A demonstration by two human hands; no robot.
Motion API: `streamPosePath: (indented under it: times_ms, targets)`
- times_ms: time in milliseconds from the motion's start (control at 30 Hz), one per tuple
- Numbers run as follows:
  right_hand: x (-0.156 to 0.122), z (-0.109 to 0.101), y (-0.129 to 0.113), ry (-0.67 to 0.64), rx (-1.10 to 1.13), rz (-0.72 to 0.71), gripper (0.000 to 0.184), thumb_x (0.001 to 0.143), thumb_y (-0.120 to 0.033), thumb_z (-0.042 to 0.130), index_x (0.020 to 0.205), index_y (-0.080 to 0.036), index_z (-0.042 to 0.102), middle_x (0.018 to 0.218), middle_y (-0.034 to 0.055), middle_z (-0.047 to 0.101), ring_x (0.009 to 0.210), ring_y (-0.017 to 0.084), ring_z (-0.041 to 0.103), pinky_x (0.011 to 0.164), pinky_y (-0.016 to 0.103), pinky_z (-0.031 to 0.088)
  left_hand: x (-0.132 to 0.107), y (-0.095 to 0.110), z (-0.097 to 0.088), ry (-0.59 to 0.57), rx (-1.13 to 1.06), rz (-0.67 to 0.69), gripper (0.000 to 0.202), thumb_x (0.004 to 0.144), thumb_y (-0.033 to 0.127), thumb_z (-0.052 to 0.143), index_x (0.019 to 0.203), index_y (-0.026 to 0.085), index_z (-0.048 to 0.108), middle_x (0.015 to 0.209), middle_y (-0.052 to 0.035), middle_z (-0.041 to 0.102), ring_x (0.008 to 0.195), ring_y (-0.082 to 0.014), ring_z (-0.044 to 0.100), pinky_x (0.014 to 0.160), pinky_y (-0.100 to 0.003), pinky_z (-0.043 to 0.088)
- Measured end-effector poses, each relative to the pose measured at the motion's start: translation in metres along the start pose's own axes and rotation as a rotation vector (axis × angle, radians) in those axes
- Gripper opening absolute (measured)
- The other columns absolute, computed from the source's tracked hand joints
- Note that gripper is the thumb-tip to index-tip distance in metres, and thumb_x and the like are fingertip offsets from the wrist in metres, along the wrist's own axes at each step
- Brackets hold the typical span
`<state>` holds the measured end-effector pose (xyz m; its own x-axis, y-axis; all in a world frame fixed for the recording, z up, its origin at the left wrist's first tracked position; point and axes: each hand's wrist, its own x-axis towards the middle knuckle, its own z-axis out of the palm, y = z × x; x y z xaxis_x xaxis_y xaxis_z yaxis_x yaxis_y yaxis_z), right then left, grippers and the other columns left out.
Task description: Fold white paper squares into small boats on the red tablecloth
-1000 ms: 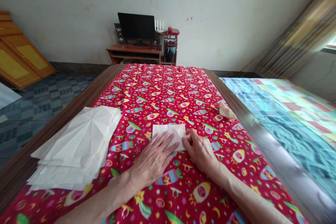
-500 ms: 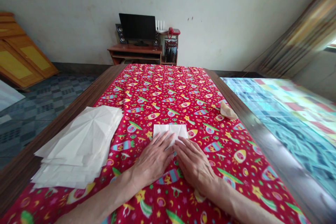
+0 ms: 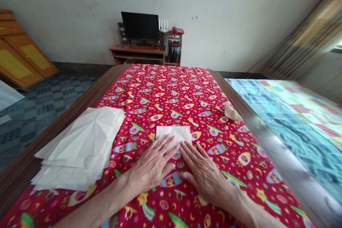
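Note:
A small folded sheet of white paper (image 3: 173, 133) lies flat on the red patterned cloth (image 3: 171, 94) in front of me. My left hand (image 3: 152, 164) rests palm down, its outstretched fingers over the paper's near left part. From the other side, my right hand (image 3: 201, 167) touches the paper's near right edge with its fingertips, fingers extended and thumb apart. Both hands are flat, and the paper's lower edge is partly hidden under them. Left of my hands sits a stack of creased white paper sheets (image 3: 88, 135), the top one marked with radiating fold lines.
A small beige folded piece (image 3: 232, 113) lies near the table's right edge. Beyond the table stand a desk (image 3: 137, 48) with a black monitor (image 3: 140, 26) and a red telephone (image 3: 175, 31). To the right is a bed (image 3: 283, 114), to the left a wooden cabinet (image 3: 26, 55).
My hands have drawn slightly apart; the right one has shifted right and the thumbs now show spread away from the fingers. The paper stays in place.

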<state>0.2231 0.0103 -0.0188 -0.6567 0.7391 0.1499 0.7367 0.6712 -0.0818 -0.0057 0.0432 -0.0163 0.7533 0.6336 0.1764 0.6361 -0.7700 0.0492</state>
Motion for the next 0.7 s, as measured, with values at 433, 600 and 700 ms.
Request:
streamPosePath:
  times_ms: [433,600,700]
  targets:
    - [-0.005,-0.003,0.005,0.049,-0.038,0.026,0.048,0.097,-0.031,0.039,0.142,-0.011,0.038,0.146,0.0097,0.037,0.137,0.025,0.032,0.110,0.048,0.035,-0.028,-0.009,-0.006,-0.042,0.056,0.001,0.047,0.094,0.024,0.043,0.141,0.025,0.036,0.152,-0.0019,0.029,0.140,-0.0215,0.026,0.113,-0.043,0.027]
    - [-0.007,-0.005,0.003,0.088,-0.034,0.016,0.047,0.096,-0.029,0.042,0.140,-0.011,0.041,0.144,0.0111,0.041,0.134,0.025,0.037,0.108,0.048,0.038,-0.042,-0.012,-0.009,-0.002,0.073,0.012,0.049,0.093,0.021,0.042,0.141,0.019,0.036,0.149,-0.0023,0.036,0.138,-0.0187,0.031,0.112,-0.039,0.029]
    - [-0.004,-0.006,0.003,0.164,0.006,0.016,0.043,0.095,-0.026,0.044,0.136,-0.011,0.046,0.138,0.0119,0.049,0.129,0.025,0.044,0.107,0.047,0.039,-0.044,-0.013,-0.010,0.048,0.067,0.018,0.042,0.094,0.019,0.041,0.136,0.019,0.044,0.144,-0.0031,0.044,0.133,-0.0179,0.038,0.111,-0.037,0.032]
